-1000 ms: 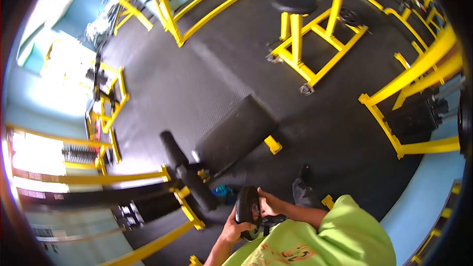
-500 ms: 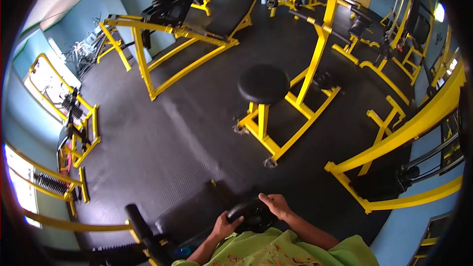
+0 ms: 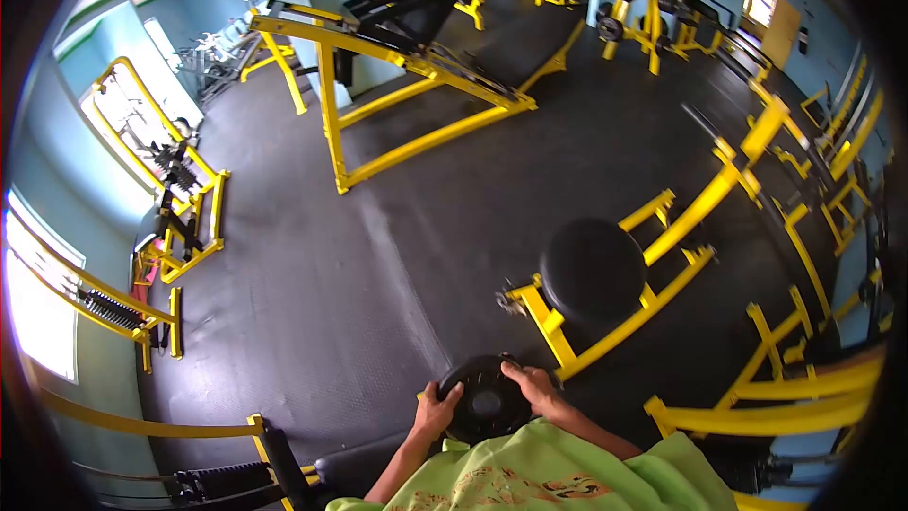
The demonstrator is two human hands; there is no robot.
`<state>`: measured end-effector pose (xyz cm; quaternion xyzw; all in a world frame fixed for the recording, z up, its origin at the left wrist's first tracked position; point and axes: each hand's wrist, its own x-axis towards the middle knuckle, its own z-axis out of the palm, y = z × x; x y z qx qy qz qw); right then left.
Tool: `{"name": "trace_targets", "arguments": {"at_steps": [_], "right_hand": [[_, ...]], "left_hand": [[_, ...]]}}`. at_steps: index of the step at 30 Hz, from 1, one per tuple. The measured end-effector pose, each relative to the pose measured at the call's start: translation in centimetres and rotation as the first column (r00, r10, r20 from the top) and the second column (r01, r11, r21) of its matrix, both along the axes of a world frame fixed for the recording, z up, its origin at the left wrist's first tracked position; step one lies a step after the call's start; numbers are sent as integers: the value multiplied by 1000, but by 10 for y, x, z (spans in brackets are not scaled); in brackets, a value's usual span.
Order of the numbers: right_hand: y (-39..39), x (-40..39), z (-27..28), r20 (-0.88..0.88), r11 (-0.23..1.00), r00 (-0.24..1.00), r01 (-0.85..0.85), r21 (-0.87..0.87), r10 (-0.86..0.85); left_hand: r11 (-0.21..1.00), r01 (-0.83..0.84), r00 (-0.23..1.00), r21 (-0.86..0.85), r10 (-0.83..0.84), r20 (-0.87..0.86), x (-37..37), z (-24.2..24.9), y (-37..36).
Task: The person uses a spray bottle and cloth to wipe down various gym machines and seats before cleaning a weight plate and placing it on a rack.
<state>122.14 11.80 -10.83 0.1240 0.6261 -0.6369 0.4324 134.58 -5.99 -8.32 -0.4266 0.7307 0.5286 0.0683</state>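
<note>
A round black weight plate (image 3: 487,404) is held in front of the green shirt at the bottom middle, its face turned up to the camera. My left hand (image 3: 438,411) grips its left rim, thumb on the upper face. On the upper right rim, my right hand (image 3: 530,388) is closed with the thumb on top. The fingers beneath the plate are hidden. Just beyond the right hand stands a yellow-framed machine with a round black seat (image 3: 593,270).
A large yellow leg-press-like machine (image 3: 426,76) stands ahead. Yellow machines (image 3: 194,218) line the left wall by the windows. A rack with weights (image 3: 643,19) is at the back. Yellow beams (image 3: 757,412) reach in at the right. Black matting (image 3: 312,255) covers the floor.
The view has swung left, so the machines appear shifted rightward. The plate has come up into fuller view, with both hands still on it.
</note>
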Motion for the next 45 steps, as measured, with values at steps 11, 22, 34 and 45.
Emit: {"name": "trace_targets", "arguments": {"at_steps": [11,22,34,45], "right_hand": [[-191,-173,33,-92,825,830,-523,215,550],[-347,-325,-12,-253,958,926,-253,138,281],[-309,-483,-36,-239,887,903,408,217,-357],[-221,-750,-12,-179,807,853,522,277,-490]], "left_hand": [[955,-298,955,-12,298,-13,-100,-3,-136],[994,-108,977,9,108,-181,-307,-23,-340],[745,649,760,-155,-642,97,-628,-48,-357],[760,635,763,-137,-645,-36,-907,-25,-259]]}}
